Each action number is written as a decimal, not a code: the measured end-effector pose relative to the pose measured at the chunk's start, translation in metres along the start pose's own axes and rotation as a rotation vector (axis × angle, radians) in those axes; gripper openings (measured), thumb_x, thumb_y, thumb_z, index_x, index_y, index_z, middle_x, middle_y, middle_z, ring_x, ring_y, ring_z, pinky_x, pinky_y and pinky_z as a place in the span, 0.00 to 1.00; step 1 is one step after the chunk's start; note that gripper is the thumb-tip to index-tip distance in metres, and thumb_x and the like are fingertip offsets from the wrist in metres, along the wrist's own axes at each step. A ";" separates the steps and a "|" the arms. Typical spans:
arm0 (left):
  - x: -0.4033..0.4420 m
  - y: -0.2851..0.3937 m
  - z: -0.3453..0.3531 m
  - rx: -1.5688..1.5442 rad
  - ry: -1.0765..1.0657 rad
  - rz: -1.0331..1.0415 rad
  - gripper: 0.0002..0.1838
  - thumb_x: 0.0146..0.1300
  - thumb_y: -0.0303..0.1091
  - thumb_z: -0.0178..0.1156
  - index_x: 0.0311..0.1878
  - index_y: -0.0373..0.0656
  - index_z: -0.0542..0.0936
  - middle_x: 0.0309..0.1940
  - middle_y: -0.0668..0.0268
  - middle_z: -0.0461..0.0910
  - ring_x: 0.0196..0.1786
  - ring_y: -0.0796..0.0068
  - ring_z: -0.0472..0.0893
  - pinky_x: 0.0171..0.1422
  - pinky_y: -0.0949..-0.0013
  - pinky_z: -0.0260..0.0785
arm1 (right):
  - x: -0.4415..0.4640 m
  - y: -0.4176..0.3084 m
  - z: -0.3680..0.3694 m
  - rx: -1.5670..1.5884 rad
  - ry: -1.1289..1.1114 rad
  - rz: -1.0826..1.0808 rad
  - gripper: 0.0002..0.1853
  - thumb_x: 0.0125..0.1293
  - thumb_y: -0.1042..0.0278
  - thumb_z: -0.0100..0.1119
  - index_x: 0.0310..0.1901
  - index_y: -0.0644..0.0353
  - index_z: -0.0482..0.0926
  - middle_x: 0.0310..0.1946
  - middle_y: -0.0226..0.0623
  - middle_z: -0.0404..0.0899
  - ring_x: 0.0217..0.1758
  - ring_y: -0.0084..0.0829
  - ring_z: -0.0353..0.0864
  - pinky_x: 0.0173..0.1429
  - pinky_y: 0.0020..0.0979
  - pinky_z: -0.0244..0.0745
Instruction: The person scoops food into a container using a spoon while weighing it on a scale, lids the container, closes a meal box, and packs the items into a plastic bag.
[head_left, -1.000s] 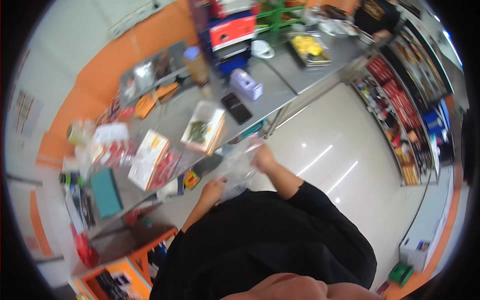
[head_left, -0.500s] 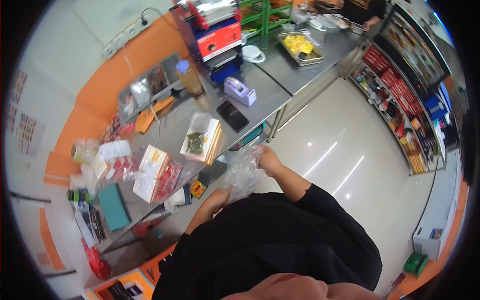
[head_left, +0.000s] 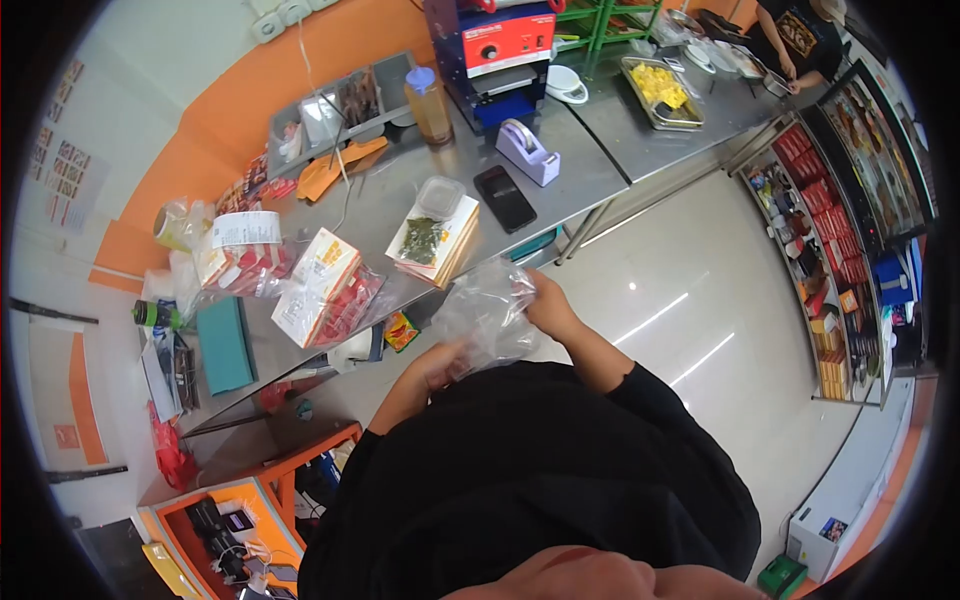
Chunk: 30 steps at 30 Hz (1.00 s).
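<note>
A clear plastic bag [head_left: 482, 312] is stretched between my two hands, just off the counter's front edge. My left hand [head_left: 445, 366] is closed on its lower left side, and my right hand [head_left: 546, 304] grips its upper right side. Just beyond the bag is a stack of white and orange boxes [head_left: 462, 238]. A clear plastic tub [head_left: 440, 198] and a packet of dark green flakes [head_left: 421, 240] lie on top of the stack. To its left, a similar white and orange box [head_left: 325, 268] sits beside red packets in clear plastic.
A black phone [head_left: 506, 198], a lilac tape dispenser [head_left: 528, 152] and a brown bottle [head_left: 428, 106] stand on the steel counter [head_left: 400, 285]. Farther back are a red and blue machine [head_left: 505, 52] and a tray of yellow food [head_left: 662, 92]. A co-worker [head_left: 800, 45] stands at the far end.
The bag has spread wider and looks puffier between my hands. My view has shifted, so the counter appears farther right and the orange shelf at lower left shows more.
</note>
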<state>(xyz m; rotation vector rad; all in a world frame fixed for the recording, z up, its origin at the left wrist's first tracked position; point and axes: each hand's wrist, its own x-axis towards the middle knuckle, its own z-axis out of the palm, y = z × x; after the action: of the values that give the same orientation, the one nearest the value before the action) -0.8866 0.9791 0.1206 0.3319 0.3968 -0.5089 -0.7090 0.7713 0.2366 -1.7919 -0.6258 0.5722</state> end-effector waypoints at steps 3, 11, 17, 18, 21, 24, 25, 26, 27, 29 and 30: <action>0.002 -0.018 0.022 0.638 0.637 -0.054 0.17 0.73 0.51 0.46 0.46 0.49 0.77 0.29 0.73 0.77 0.22 0.80 0.69 0.22 0.72 0.59 | -0.003 -0.047 0.003 0.232 0.027 0.136 0.18 0.58 0.86 0.48 0.48 0.59 0.75 0.28 0.33 0.76 0.26 0.23 0.75 0.27 0.26 0.69; -0.030 0.018 0.080 1.462 1.184 0.970 0.15 0.70 0.38 0.49 0.47 0.35 0.78 0.35 0.51 0.81 0.39 0.51 0.81 0.44 0.55 0.71 | 0.003 -0.013 0.015 -0.144 0.333 -0.136 0.15 0.55 0.86 0.52 0.45 0.61 0.71 0.28 0.43 0.77 0.31 0.35 0.79 0.35 0.33 0.73; -0.032 0.012 0.112 1.291 1.207 1.139 0.11 0.68 0.30 0.50 0.44 0.33 0.78 0.31 0.54 0.80 0.34 0.57 0.80 0.40 0.59 0.69 | 0.002 -0.033 0.010 -0.195 0.422 -0.119 0.15 0.54 0.86 0.51 0.43 0.60 0.70 0.31 0.52 0.80 0.39 0.55 0.82 0.40 0.40 0.75; -0.031 0.010 0.111 1.290 1.188 1.213 0.10 0.68 0.29 0.50 0.45 0.33 0.78 0.31 0.57 0.80 0.34 0.57 0.79 0.40 0.60 0.69 | 0.002 -0.032 0.009 -0.195 0.412 -0.126 0.15 0.54 0.86 0.51 0.43 0.60 0.70 0.31 0.52 0.80 0.39 0.55 0.82 0.40 0.40 0.75; -0.024 0.005 0.103 1.100 1.116 1.310 0.10 0.69 0.29 0.50 0.47 0.37 0.77 0.30 0.63 0.79 0.28 0.64 0.78 0.32 0.65 0.69 | 0.006 -0.030 0.008 -0.293 0.460 -0.125 0.15 0.54 0.85 0.52 0.43 0.60 0.69 0.32 0.52 0.81 0.38 0.56 0.82 0.40 0.40 0.75; -0.024 0.006 0.084 0.919 1.090 1.170 0.10 0.70 0.32 0.50 0.48 0.39 0.75 0.29 0.65 0.77 0.23 0.71 0.75 0.24 0.69 0.65 | 0.011 -0.017 0.002 -0.318 0.476 -0.186 0.15 0.54 0.85 0.56 0.44 0.61 0.72 0.29 0.43 0.80 0.33 0.37 0.82 0.38 0.30 0.73; -0.027 0.008 0.085 0.859 1.081 1.124 0.10 0.70 0.33 0.50 0.49 0.40 0.75 0.28 0.65 0.77 0.22 0.73 0.74 0.22 0.71 0.64 | 0.016 0.006 -0.003 -0.203 0.270 -0.137 0.17 0.55 0.81 0.58 0.47 0.61 0.73 0.32 0.39 0.81 0.34 0.34 0.81 0.38 0.29 0.73; -0.035 0.013 0.101 0.675 1.008 0.986 0.11 0.71 0.36 0.50 0.48 0.40 0.74 0.27 0.65 0.76 0.19 0.76 0.72 0.19 0.73 0.62 | 0.022 0.018 -0.005 -0.088 0.063 -0.089 0.19 0.57 0.77 0.61 0.51 0.60 0.73 0.35 0.36 0.81 0.36 0.30 0.80 0.39 0.28 0.72; -0.041 0.014 0.115 0.494 0.931 0.841 0.12 0.72 0.40 0.50 0.48 0.41 0.74 0.27 0.65 0.76 0.17 0.79 0.70 0.16 0.75 0.59 | 0.024 0.015 -0.005 -0.087 0.058 -0.091 0.19 0.57 0.77 0.61 0.51 0.60 0.73 0.35 0.36 0.81 0.36 0.30 0.80 0.39 0.28 0.72; -0.047 0.018 0.132 0.513 0.941 0.820 0.12 0.71 0.40 0.50 0.43 0.40 0.75 0.26 0.65 0.76 0.16 0.79 0.71 0.17 0.74 0.61 | 0.021 -0.008 -0.009 0.324 -0.547 0.483 0.20 0.62 0.64 0.64 0.54 0.61 0.74 0.40 0.32 0.79 0.41 0.25 0.77 0.40 0.29 0.73; -0.047 0.021 0.137 0.532 0.943 0.809 0.14 0.70 0.40 0.50 0.38 0.38 0.77 0.24 0.65 0.77 0.14 0.78 0.71 0.17 0.72 0.62 | 0.018 -0.024 -0.007 0.325 -0.545 0.482 0.20 0.62 0.64 0.64 0.54 0.61 0.74 0.40 0.32 0.79 0.41 0.25 0.77 0.40 0.29 0.73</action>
<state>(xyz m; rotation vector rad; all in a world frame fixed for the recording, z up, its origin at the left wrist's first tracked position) -0.8743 0.9604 0.2647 1.2000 0.9751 0.3989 -0.6944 0.7847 0.2606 -1.4725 -0.4192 1.4365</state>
